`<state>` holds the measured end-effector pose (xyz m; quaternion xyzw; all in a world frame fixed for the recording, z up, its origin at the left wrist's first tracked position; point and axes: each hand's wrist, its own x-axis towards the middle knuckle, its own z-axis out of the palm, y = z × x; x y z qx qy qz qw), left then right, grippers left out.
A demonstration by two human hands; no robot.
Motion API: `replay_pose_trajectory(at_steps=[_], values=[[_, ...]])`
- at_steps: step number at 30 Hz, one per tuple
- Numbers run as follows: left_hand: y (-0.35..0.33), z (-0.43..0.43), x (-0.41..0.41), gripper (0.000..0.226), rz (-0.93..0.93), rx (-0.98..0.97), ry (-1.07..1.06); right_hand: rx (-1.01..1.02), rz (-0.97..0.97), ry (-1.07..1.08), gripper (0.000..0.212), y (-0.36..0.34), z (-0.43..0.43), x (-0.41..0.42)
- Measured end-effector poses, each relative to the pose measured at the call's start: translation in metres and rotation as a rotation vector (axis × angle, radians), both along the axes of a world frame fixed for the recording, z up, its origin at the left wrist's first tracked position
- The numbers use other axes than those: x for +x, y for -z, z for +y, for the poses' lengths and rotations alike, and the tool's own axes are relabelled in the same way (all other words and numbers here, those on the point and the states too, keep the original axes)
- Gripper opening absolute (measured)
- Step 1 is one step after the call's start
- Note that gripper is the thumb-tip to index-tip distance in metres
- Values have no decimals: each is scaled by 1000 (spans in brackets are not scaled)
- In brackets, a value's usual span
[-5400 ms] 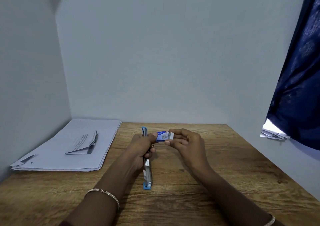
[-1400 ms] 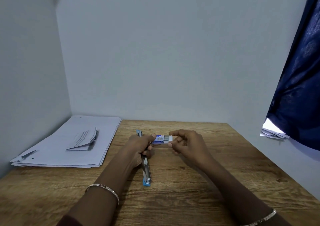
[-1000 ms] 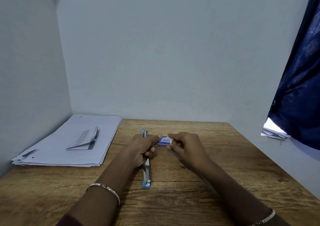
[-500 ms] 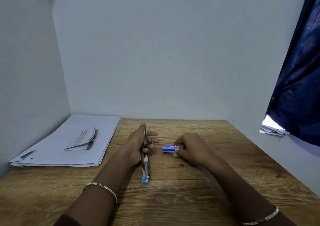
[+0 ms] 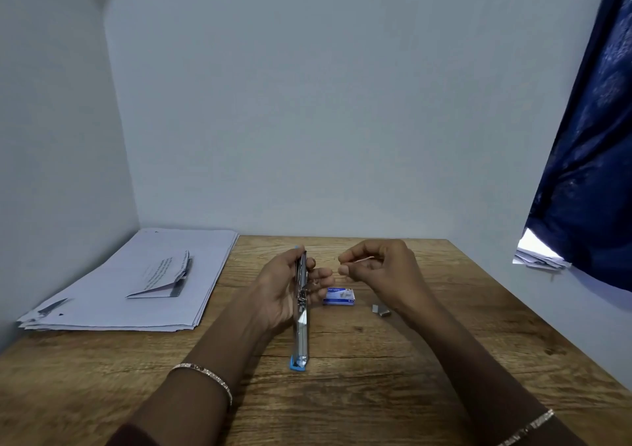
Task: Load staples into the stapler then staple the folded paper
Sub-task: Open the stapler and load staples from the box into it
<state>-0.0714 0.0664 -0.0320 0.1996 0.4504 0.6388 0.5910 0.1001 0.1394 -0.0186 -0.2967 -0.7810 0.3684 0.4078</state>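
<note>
The stapler (image 5: 301,322), silver with blue ends, lies opened out flat, pointing away from me. My left hand (image 5: 284,291) grips its far half. Just right of the stapler's far end, my right hand (image 5: 379,267) is raised and pinches a thin strip of staples (image 5: 364,259) between thumb and fingers. The small blue staple box (image 5: 339,296) rests on the wooden table (image 5: 359,377) between my hands. A short loose clump of staples (image 5: 380,310) lies right of the box. The folded paper (image 5: 164,276) sits on the paper stack at the left.
A stack of white sheets (image 5: 102,302) fills the table's left side against the wall. Grey walls close off the left and far sides. A dark blue curtain (image 5: 588,171) hangs at the right above more papers (image 5: 537,254).
My right hand set the staple box down on the table, then rose holding a strip of staples. A loose clump of staples now lies beside the box. My left hand kept the stapler.
</note>
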Motion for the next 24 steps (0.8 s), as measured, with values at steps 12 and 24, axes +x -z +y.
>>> replay_pose_trajectory(at_steps=[12,24], values=[[0,0,14,67,-214,104,142,-131,193,-173,9,9,-12,-11],[0,-3,15,62,-221,73,136,-319,255,-257,17,9,-10,-9]])
